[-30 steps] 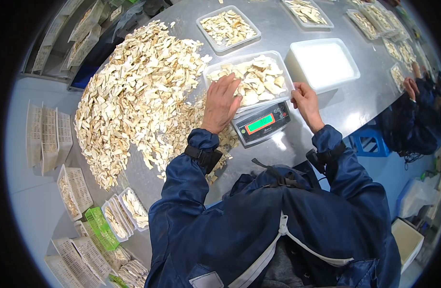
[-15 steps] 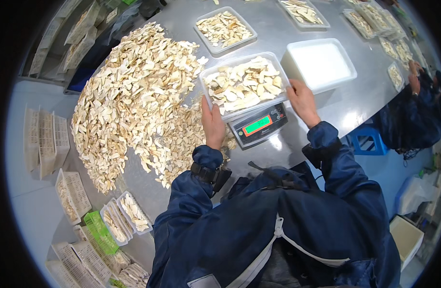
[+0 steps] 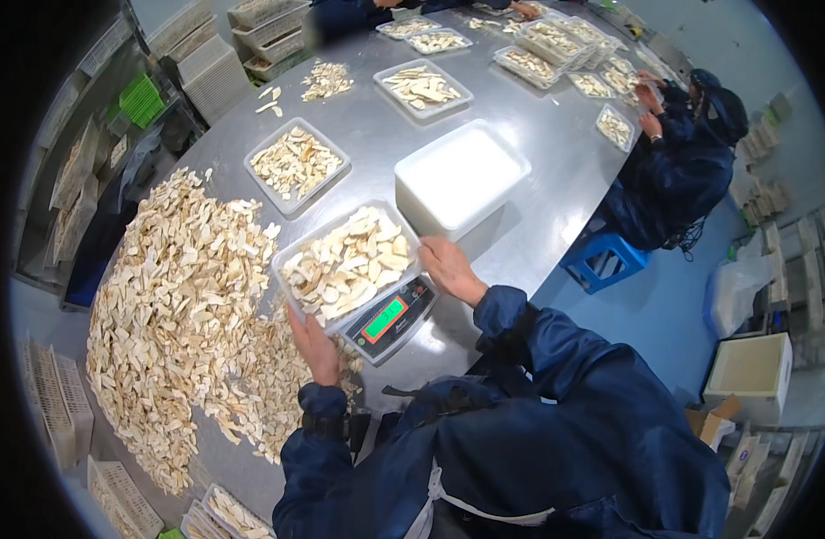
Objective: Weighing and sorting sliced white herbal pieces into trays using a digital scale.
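Observation:
My two hands grip opposite sides of a clear plastic tray (image 3: pixel 369 306) filled with pale dried slices (image 3: pixel 345 265) that look like mushroom. My left hand (image 3: pixel 316 346) closes on its near left corner, and my right hand (image 3: pixel 450 269) holds the right edge, fingers mostly hidden behind the rim. The tray covers the back of a digital scale (image 3: pixel 399 322) with a lit green display; whether it rests on the scale I cannot tell. A large heap of loose slices (image 3: pixel 174 323) spreads over the table to the left.
Behind my right hand stands a stack of white lidded or nested tubs (image 3: pixel 462 175) on the steel table (image 3: pixel 520 211). More filled trays (image 3: pixel 297 199) lie farther back. Co-workers (image 3: pixel 677 171) sit along the right edge, near a blue stool (image 3: pixel 605 260). Crates (image 3: pixel 57 395) stand at left.
My view has turned toward the right, so the table appears shifted left and downward and more of its far side shows. Both hands still hold the tray at the scale.

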A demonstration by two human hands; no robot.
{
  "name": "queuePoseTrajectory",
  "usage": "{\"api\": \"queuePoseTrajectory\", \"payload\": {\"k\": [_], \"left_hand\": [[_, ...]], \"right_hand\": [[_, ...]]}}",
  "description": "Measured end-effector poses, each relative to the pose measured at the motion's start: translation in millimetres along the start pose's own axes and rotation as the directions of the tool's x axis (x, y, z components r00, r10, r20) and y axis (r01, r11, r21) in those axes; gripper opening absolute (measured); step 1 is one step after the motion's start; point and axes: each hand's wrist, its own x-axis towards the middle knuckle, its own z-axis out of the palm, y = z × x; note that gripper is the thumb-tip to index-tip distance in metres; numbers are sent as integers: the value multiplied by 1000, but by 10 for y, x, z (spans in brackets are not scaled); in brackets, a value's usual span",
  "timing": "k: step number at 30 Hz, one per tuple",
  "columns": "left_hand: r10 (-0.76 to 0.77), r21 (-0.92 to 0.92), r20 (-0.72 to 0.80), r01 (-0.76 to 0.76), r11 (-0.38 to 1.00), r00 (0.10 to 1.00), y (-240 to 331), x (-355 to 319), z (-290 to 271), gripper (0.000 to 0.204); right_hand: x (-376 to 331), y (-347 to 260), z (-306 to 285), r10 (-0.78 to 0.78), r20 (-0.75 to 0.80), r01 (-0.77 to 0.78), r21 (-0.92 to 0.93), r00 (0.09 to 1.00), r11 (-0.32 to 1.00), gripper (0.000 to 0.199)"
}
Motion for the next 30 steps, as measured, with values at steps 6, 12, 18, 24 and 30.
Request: {"api": "queuePoseTrajectory", "payload": {"k": [6, 12, 18, 24, 30], "left_hand": [[-118, -50, 88, 123, 991, 989, 84, 33, -277, 44], [-80, 36, 86, 77, 996, 993, 204, -188, -398, 43], [-76, 65, 114, 69, 995, 990, 876, -320, -399, 47], [91, -285, 40, -75, 956, 995, 1490, -224, 81, 61], [93, -136, 284, -56, 989, 954, 1339, -263, 787, 43]], "right_hand": [[-134, 42, 1, 474, 593, -751, 594, 651, 288, 17], [-266, -62, -55, 450, 587, -729, 629, 673, 270, 10], [-318, -217, -645, 307, 598, -668, 706, 741, 237, 9], [8, -38, -1452, 285, 499, -529, 848, 818, 34, 16], [581, 817, -2154, 472, 251, -316, 947, 845, 62, 22]]}}
